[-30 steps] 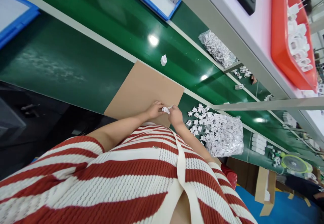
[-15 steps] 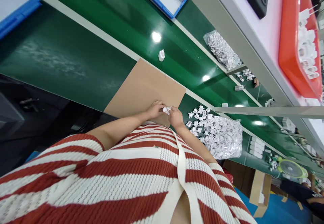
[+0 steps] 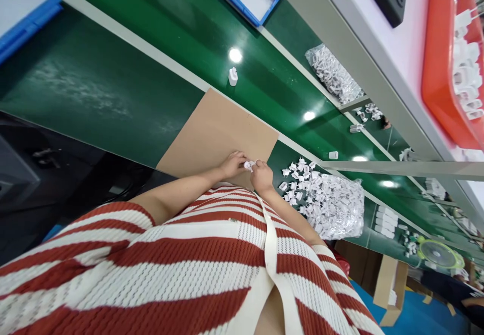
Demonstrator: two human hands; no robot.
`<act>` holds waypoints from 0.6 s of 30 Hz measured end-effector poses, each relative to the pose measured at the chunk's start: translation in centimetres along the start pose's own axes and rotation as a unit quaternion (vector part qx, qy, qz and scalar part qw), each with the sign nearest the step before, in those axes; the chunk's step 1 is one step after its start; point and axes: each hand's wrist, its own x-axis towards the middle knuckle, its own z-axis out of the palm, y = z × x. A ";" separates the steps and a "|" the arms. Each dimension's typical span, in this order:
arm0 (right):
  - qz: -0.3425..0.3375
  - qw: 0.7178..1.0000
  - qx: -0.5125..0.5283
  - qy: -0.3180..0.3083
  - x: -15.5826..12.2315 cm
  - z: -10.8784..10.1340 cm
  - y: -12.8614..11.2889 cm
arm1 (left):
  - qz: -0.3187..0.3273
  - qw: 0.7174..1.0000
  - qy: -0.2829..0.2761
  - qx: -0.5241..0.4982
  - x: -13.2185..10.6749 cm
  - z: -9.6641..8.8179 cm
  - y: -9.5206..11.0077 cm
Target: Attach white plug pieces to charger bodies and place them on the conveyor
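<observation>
"Any writing you can read?"
"There are white marks on a person's dark clothing (image 3: 449, 288), far right of the hands, but they're too small to make out."
"And the hands?"
"The left hand (image 3: 232, 164) and right hand (image 3: 261, 175) pinch a small, smooth white piece (image 3: 248, 165) between them, over the near part of a flat brown cardboard sheet (image 3: 221, 128). The fingers hide much of it; I can't tell whether it's one part or two."
"What's beside them?"
"Just right of the right hand, loose pronged pieces (image 3: 294, 185) lie scattered against a crinkled, clear plastic bag (image 3: 342, 206) packed with similar ones."
"Farther off?"
"Beyond the hands, a rounded white block (image 3: 233, 77) stands on a glossy green strip (image 3: 166, 37). Beyond and well right, a red-orange plastic bin (image 3: 436, 67) holds more white parts."
</observation>
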 end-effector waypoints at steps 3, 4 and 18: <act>0.004 1.000 0.000 0.002 0.0 -0.2 0.1 | -0.002 1.000 0.001 -0.001 0.0 -0.1 0.2; 0.004 1.000 -0.001 0.001 0.1 -0.2 0.1 | -0.004 1.000 0.002 0.000 -0.1 -0.1 0.3; -0.013 1.000 -0.003 -0.006 0.4 0.4 0.7 | -0.010 1.000 0.000 0.004 -0.1 -0.2 0.5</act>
